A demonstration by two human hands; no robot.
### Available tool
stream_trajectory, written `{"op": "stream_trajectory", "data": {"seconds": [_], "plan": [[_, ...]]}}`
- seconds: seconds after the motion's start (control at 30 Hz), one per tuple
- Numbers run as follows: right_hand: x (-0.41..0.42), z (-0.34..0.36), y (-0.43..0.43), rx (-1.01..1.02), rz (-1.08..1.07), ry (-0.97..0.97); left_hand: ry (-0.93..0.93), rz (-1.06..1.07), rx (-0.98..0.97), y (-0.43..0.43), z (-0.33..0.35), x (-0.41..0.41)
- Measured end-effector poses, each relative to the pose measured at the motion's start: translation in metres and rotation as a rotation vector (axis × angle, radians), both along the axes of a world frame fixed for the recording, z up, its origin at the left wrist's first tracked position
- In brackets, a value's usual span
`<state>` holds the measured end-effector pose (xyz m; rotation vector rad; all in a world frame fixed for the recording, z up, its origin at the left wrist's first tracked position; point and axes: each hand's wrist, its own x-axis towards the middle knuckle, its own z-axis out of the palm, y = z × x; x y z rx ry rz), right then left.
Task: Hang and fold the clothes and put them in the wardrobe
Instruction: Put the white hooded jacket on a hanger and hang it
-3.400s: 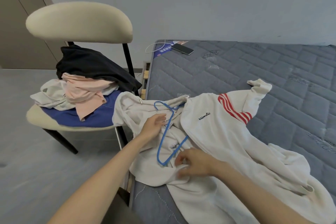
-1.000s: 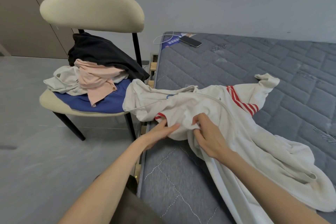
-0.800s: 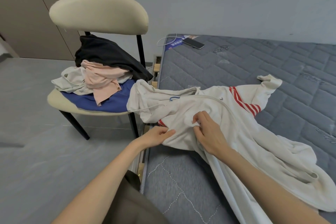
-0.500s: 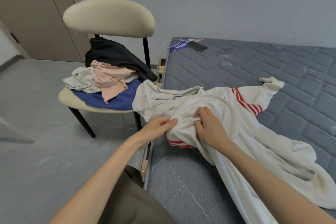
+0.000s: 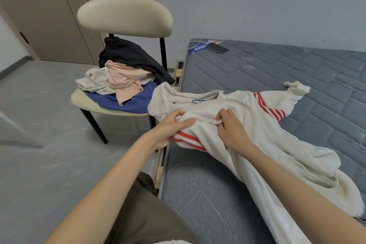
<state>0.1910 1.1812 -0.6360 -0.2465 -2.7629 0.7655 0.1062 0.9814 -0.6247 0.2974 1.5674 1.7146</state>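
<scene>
A white hoodie (image 5: 263, 140) with red stripes on both sleeves lies spread across the grey mattress (image 5: 297, 69). A blue hanger (image 5: 197, 101) is inside it, only its hook showing at the neck opening. My left hand (image 5: 171, 127) grips the bunched near sleeve by its red stripes. My right hand (image 5: 230, 127) pinches a fold of the same fabric just to the right. A pile of clothes (image 5: 122, 77), black, pink, cream and blue, sits on the chair (image 5: 124, 16) at the left.
A phone (image 5: 217, 48) with a white cable lies at the mattress's far left corner on a blue leaflet. Beige wardrobe doors (image 5: 49, 12) stand at the back left across a grey floor. The bed's wooden frame shows between chair and mattress.
The blue hanger, lying on top of the hoodie earlier, is now inside it. Both hands moved onto the near sleeve and pulled it up, baring its red stripes.
</scene>
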Motion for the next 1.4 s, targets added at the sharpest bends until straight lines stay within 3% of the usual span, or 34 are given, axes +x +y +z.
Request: {"op": "stream_trajectory", "data": {"seconds": [0.17, 0.3, 0.5, 0.57, 0.67, 0.77, 0.9, 1.0, 1.17, 1.4], "plan": [[0.000, -0.001, 0.001, -0.006, 0.003, -0.123, 0.101, 0.077, -0.042, -0.009, -0.030, 0.013], [0.011, -0.008, -0.002, 0.013, 0.101, -0.299, -0.022, 0.222, -0.003, -0.002, -0.036, 0.008], [0.019, -0.017, -0.024, 0.267, 0.112, -0.090, -0.002, 0.062, 0.015, 0.029, -0.004, -0.007], [0.013, -0.010, -0.020, 0.132, 0.053, -0.032, -0.057, 0.064, 0.084, 0.035, 0.008, -0.013], [0.011, 0.004, -0.006, -0.330, 0.007, -0.012, -0.039, 0.101, 0.091, 0.039, 0.009, -0.015], [0.013, 0.011, 0.011, -0.581, -0.087, 0.001, 0.163, 0.065, -0.111, 0.031, -0.016, -0.007], [0.014, 0.016, 0.026, -0.814, -0.155, 0.009, 0.503, -0.233, -0.372, 0.030, -0.052, 0.005], [0.014, 0.019, 0.035, -0.966, -0.208, 0.043, 0.603, -0.124, -0.418, 0.049, -0.066, 0.012], [0.014, 0.023, 0.044, -1.089, -0.297, 0.014, 0.623, 0.030, -0.399, 0.072, -0.074, 0.012], [0.010, 0.015, 0.037, -0.992, -0.309, 0.017, 0.575, 0.017, -0.351, 0.050, -0.066, 0.011]]}}
